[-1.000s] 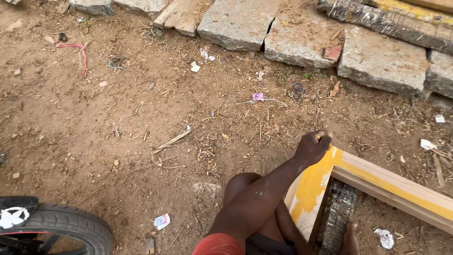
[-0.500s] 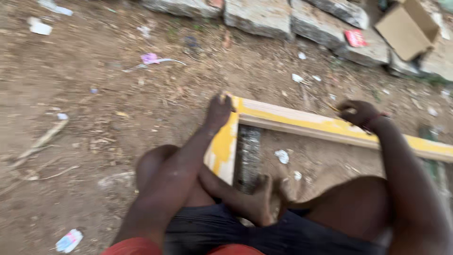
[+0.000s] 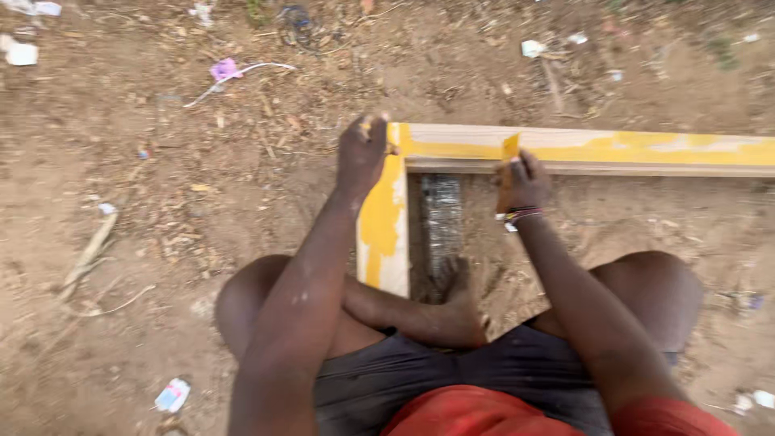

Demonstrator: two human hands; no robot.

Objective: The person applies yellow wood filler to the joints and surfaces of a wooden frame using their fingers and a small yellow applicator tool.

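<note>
Underneath everything lies the bare dirt ground, strewn with litter and wood chips. On it sits one wooden frame, smeared with yellow; only two rails show, meeting at a corner. Its long rail runs sideways, away from the right-hand fingers, and is cut off by the picture's right edge; its short rail points back from the left-hand fingers toward the person's lap, its near end just beside a bare foot. What lies inside the frame, a dark ribbed patch below the corner, is too blurred to name.

Two hands work at it. The left hand presses down on the corner, fingers curled over the outer edge so their tips are hidden. The right hand pinches one small yellow-coated scrap or blade upright against the long rail; what it is cannot be made out. A beaded bracelet circles that wrist.

One pink scrap lies well beyond the left fingers.
</note>
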